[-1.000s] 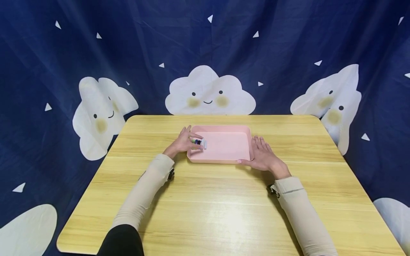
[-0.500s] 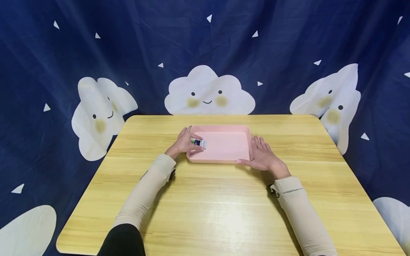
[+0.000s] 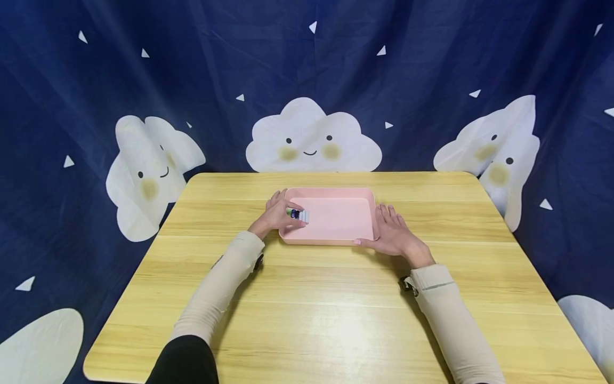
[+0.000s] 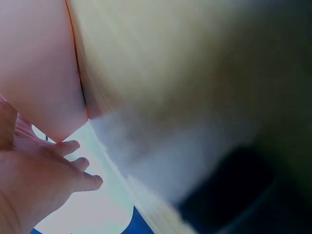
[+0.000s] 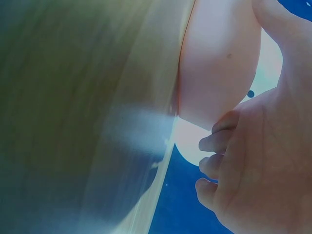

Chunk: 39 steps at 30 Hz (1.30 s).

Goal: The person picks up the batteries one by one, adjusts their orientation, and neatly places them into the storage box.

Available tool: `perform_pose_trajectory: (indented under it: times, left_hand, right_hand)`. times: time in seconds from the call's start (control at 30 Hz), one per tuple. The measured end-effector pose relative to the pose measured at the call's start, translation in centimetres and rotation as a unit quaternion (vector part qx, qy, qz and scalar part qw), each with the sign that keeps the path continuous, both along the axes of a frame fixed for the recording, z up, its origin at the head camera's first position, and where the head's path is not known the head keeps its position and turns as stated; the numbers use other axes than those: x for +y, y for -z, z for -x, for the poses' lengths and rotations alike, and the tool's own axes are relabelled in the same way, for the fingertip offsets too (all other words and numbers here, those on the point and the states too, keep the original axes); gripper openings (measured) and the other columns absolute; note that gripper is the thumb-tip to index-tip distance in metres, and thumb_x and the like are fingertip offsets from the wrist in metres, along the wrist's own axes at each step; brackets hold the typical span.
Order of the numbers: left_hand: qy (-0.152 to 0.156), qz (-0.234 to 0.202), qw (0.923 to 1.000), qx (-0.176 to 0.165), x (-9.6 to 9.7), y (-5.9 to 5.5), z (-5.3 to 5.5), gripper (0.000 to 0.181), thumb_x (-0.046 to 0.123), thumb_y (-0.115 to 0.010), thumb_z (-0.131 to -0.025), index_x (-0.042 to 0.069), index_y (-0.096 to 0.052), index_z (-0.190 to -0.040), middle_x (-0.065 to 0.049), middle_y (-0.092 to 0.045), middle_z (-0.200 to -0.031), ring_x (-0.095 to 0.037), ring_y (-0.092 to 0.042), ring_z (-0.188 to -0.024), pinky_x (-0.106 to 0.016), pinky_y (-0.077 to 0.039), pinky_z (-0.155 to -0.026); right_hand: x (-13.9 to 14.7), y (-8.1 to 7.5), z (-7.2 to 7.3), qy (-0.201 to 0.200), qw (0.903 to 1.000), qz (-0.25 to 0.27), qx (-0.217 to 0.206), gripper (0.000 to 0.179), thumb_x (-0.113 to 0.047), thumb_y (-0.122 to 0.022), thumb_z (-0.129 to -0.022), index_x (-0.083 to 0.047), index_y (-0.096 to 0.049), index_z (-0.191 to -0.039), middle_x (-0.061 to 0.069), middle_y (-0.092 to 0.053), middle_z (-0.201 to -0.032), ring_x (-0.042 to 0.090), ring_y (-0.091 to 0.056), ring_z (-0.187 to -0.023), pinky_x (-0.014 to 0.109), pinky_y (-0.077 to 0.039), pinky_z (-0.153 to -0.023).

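A shallow pink tray (image 3: 340, 218) lies near the far side of the table. My left hand (image 3: 274, 215) reaches over its left wall, thumb and forefinger around a small row of dark blue, white and green pieces (image 3: 299, 215) inside the tray. They are too small to tell their kind, and the fingers partly hide them. The other left fingers spread outside the tray's far left corner. My right hand (image 3: 394, 232) lies against the right wall with straight fingers, its thumb along the near right corner. Both wrist views show the tray's side wall (image 4: 39, 63) but not the small pieces.
The light wooden table (image 3: 307, 298) extends on all sides of the tray. A dark blue curtain (image 3: 345, 64) with white clouds hangs close behind its far edge and beside it.
My left thumb and forefinger have shifted slightly, and the small pieces now show as a more even row. The right hand and the tray have hardly moved.
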State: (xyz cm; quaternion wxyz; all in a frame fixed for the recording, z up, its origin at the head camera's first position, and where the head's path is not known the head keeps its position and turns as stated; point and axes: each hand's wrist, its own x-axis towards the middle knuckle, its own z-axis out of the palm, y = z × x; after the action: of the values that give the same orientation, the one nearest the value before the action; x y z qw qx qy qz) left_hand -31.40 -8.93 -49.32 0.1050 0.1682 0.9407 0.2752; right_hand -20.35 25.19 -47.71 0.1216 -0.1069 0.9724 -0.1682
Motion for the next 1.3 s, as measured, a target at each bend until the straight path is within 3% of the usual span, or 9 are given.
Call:
perform_pose_trajectory:
  times: [0.2,0.37,0.47,0.67,0.8,1.07,1.3]
  left_hand:
    - [0.004,0.011,0.9999,-0.001,-0.1,-0.1,-0.1,0.06,0.042,-0.091,-0.077,0.021,-0.074,-0.13,-0.023,-0.007,-0.174,-0.045,0.0,-0.161,-0.066,-0.002,-0.128]
    - [0.017,-0.006,0.9998,0.005,-1.0,-0.6,-0.1,0.068,0.046,-0.088,-0.08,0.02,-0.066,-0.14,-0.023,-0.009,-0.173,-0.047,0.0,-0.161,-0.066,-0.002,-0.127]
    - [0.014,-0.028,0.9994,0.015,-2.1,-1.2,0.0,0.068,0.044,-0.084,-0.084,0.018,-0.064,-0.143,-0.022,-0.011,-0.174,-0.047,-0.002,-0.16,-0.067,-0.003,-0.127]
    - [-0.001,-0.079,0.9967,0.016,-4.7,-2.7,-0.5,0.058,0.036,-0.08,-0.09,0.016,-0.064,-0.142,-0.017,-0.014,-0.174,-0.045,-0.011,-0.16,-0.069,-0.016,-0.125]
    - [0.019,-0.082,0.9962,0.025,-6.9,-3.3,-0.9,0.055,0.037,-0.077,-0.093,0.014,-0.064,-0.142,-0.019,-0.021,-0.171,-0.045,-0.02,-0.158,-0.067,-0.022,-0.124]
    - [0.07,-0.085,0.9937,0.023,-10.5,-4.3,-2.8,0.052,0.034,-0.074,-0.096,0.012,-0.063,-0.141,-0.02,-0.029,-0.168,-0.045,-0.026,-0.156,-0.066,-0.024,-0.124]
    - [0.115,-0.065,0.991,0.023,-12.6,-3.2,-5.1,0.051,0.017,-0.074,-0.096,0.008,-0.061,-0.144,-0.027,-0.027,-0.166,-0.051,-0.025,-0.153,-0.073,-0.024,-0.12]
  right_hand:
    - [0.0,-0.1,0.0,-0.001,1.0,-0.003,0.001,0.128,-0.08,-0.053,-0.089,0.009,0.002,-0.162,0.03,0.006,-0.171,0.05,0.006,-0.159,0.064,-0.002,-0.129]
    - [-0.1,0.0,0.1,-0.001,1.0,-0.001,0.002,0.128,-0.08,-0.053,-0.089,0.01,0.001,-0.161,0.031,0.005,-0.171,0.051,0.005,-0.159,0.064,-0.003,-0.129]
    - [-0.1,0.1,0.1,-0.002,1.0,-0.003,0.002,0.128,-0.08,-0.053,-0.089,0.01,0.001,-0.161,0.031,0.005,-0.171,0.05,0.005,-0.159,0.064,-0.002,-0.129]
    - [-0.1,0.0,0.1,0.0,1.0,-0.006,0.003,0.129,-0.081,-0.053,-0.088,0.01,0.001,-0.161,0.031,0.005,-0.171,0.05,0.005,-0.159,0.063,-0.002,-0.129]
    - [-0.1,-0.1,0.2,0.0,1.0,-0.006,0.003,0.13,-0.081,-0.054,-0.088,0.011,0.002,-0.161,0.031,0.005,-0.171,0.05,0.005,-0.159,0.064,-0.002,-0.129]
    - [0.0,-0.2,0.2,0.001,1.0,-0.003,0.006,0.13,-0.08,-0.055,-0.088,0.011,0.002,-0.161,0.031,0.004,-0.171,0.051,0.005,-0.159,0.064,-0.004,-0.129]
    - [0.1,0.0,0.2,-0.001,1.0,-0.005,0.004,0.13,-0.081,-0.054,-0.087,0.01,0.003,-0.161,0.031,0.005,-0.171,0.05,0.006,-0.159,0.064,-0.003,-0.129]
